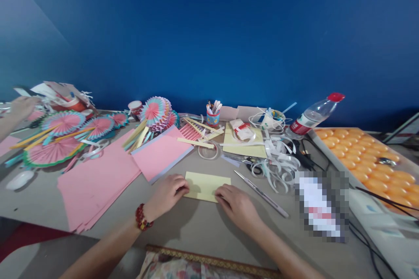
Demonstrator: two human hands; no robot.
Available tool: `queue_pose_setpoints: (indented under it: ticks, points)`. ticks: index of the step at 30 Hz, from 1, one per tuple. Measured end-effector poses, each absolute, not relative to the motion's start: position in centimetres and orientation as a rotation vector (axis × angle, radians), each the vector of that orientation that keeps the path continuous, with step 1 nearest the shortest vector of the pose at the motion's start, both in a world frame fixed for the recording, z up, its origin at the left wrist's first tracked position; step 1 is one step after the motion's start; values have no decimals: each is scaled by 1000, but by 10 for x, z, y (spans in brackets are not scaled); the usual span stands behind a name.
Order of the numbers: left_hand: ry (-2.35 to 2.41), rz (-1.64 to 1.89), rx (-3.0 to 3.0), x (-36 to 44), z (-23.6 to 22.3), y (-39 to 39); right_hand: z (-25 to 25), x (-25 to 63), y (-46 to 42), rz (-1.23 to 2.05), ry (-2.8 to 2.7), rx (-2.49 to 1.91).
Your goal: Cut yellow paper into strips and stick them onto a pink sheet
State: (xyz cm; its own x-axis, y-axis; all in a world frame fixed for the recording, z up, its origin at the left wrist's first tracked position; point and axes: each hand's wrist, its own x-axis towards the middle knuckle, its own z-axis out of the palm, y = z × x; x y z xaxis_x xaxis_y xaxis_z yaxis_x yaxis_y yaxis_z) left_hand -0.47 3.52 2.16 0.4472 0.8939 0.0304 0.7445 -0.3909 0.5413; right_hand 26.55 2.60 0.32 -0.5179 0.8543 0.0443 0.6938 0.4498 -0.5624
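A pale yellow sheet of paper (207, 183) lies on the table in front of me, its near edge turned up in a narrow fold. My left hand (168, 195), with a red beaded bracelet (143, 218) on the wrist, pinches the sheet's left end. At its right end, my right hand (236, 205) grips the near corner with fingers bent and pressed together. A slim metal craft knife (262, 194) lies slantwise just right of the sheet. Behind the paper rest a pink sheet with a purple border (162, 152) and a roll of clear tape (208, 151).
Pink sheets (98, 183) are stacked at left, near pleated paper fans (62, 124). Another person's hand (24, 107) is at far left. Curled white strips (278, 161), a bottle (314, 115) and an orange bumpy tray (366, 157) stand right. A pen cup (212, 117) is by the wall.
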Motion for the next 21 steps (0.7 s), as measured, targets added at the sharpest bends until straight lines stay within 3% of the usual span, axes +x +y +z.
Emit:
queue_pose_setpoints:
  ticks: [21]
  points:
    - [1288,459,2330,-11,15,37,4,264,27,692,-2362,-1333]
